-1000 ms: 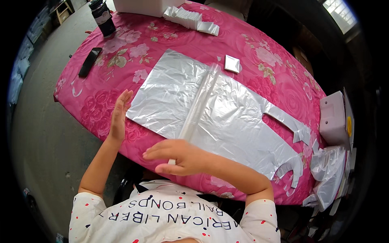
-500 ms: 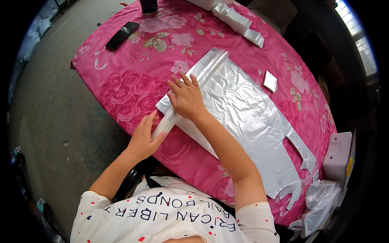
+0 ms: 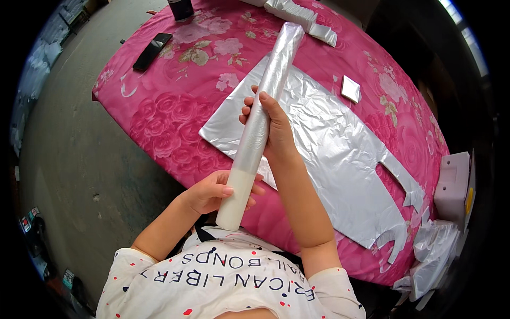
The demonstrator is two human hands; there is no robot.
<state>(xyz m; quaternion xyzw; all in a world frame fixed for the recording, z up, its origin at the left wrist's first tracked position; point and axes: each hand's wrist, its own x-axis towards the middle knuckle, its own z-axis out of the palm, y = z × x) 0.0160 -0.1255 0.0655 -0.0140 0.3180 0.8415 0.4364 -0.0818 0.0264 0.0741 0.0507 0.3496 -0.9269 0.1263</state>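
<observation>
A long roll of clear plastic film [image 3: 264, 109], with a pale bare end near my body, is lifted at a slant above the table. My right hand [image 3: 273, 125] wraps round its middle, thumb on top. Lower down, my left hand [image 3: 215, 192] holds the pale end, with the thumb across the front and some fingers showing past the far side. Beneath the roll lies a flat stack of silvery plastic bags [image 3: 324, 143]. Their cut-out handles point to the lower right, and the roll and my right forearm cover part of the stack.
A pink flowered cloth [image 3: 175, 122] covers the table. A black phone [image 3: 152, 51] and a dark cup [image 3: 181, 8] are at the far left. Folded white packets [image 3: 292, 13] line the far edge; one small packet [image 3: 350, 89] lies right. Beside the table's right end stand a pinkish box [image 3: 451, 181] and crumpled plastic [image 3: 433, 250].
The roll has come up off the left end of the bag stack and now tilts away from me. My right hand has gone from lying flat on it to gripping round it.
</observation>
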